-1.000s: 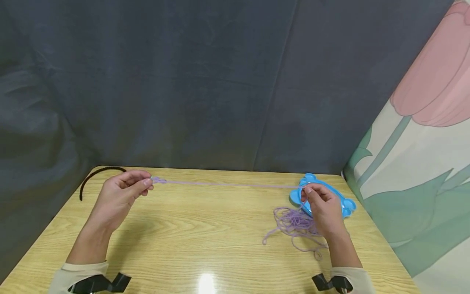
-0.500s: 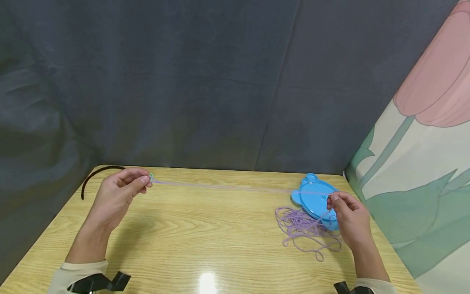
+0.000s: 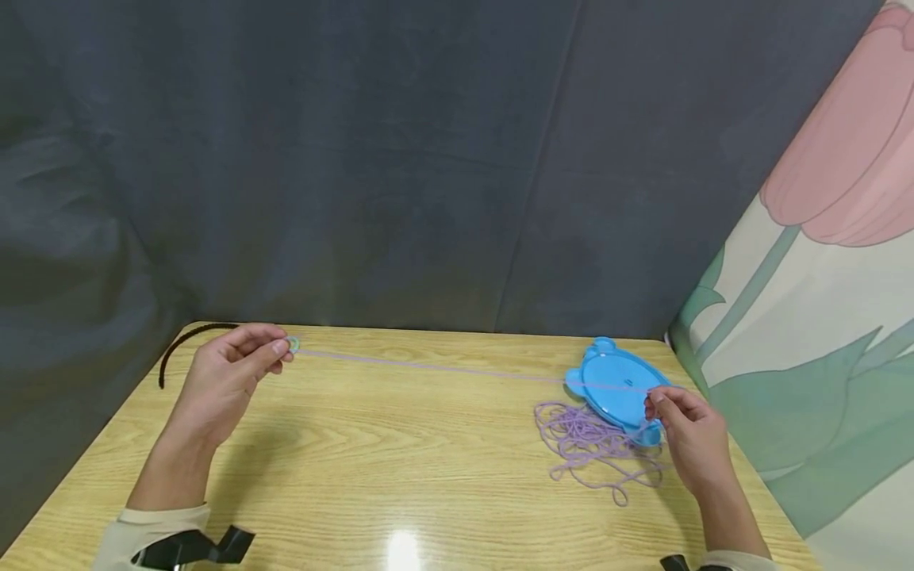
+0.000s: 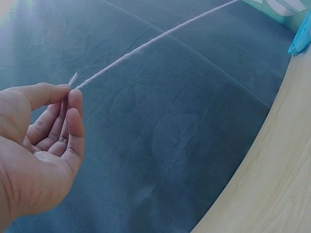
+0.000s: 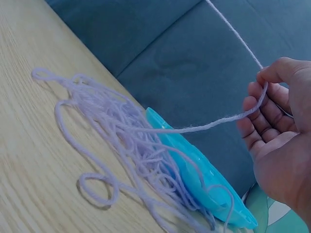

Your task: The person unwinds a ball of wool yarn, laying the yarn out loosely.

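Observation:
A strand of lilac yarn [image 3: 428, 366] runs nearly straight between my two hands above the table. At the left, my left hand [image 3: 221, 377] pinches the yarn between thumb and index finger; a short frayed end [image 4: 74, 77] sticks up past the fingertips in the left wrist view. A small greenish spot shows there in the head view. My right hand [image 3: 693, 432] pinches the strand at the right. From it, the yarn hangs down to a loose tangled pile of yarn [image 5: 116, 116] on the table. The blue dish [image 3: 621, 385] lies beside that pile, partly overlapped by yarn.
A dark brown curved cord [image 3: 171, 349] lies at the wooden table's [image 3: 400, 444] far left corner, partly behind the left hand. A dark curtain [image 3: 357, 159] hangs along the back edge. A flower-patterned cloth [image 3: 807, 341] borders the right side.
My right hand has moved right and down, drawing the strand longer, so more of the blue dish shows. The dish and the yarn pile have shifted slightly. My left hand stays nearly in place.

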Demonstrator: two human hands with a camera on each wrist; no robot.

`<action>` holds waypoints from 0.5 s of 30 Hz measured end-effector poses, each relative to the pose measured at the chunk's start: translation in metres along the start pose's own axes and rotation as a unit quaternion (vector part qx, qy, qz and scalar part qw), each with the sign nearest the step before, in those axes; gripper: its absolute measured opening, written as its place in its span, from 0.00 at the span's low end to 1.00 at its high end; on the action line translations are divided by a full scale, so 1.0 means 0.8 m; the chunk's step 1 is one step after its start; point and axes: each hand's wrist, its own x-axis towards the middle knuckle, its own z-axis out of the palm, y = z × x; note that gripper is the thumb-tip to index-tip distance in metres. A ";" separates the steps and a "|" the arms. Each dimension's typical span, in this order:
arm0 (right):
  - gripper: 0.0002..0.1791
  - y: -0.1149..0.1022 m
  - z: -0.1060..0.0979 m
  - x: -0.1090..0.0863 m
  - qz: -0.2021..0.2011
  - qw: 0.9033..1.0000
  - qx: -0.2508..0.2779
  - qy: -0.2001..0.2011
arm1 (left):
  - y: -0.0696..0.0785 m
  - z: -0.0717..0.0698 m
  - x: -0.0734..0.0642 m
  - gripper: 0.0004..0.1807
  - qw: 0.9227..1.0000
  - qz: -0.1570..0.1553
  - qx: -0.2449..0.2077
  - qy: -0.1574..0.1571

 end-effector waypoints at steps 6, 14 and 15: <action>0.08 0.003 -0.003 -0.003 0.020 1.000 -0.013 -0.003 | 0.001 0.001 0.000 0.06 1.000 0.003 -0.005 0.005; 0.12 0.012 0.022 -0.004 0.069 0.991 -0.106 -0.051 | -0.007 0.012 0.000 0.08 0.999 -0.013 0.016 -0.036; 0.13 0.014 0.028 -0.003 0.074 0.990 -0.110 -0.057 | -0.007 0.013 0.000 0.08 0.999 -0.013 0.013 -0.038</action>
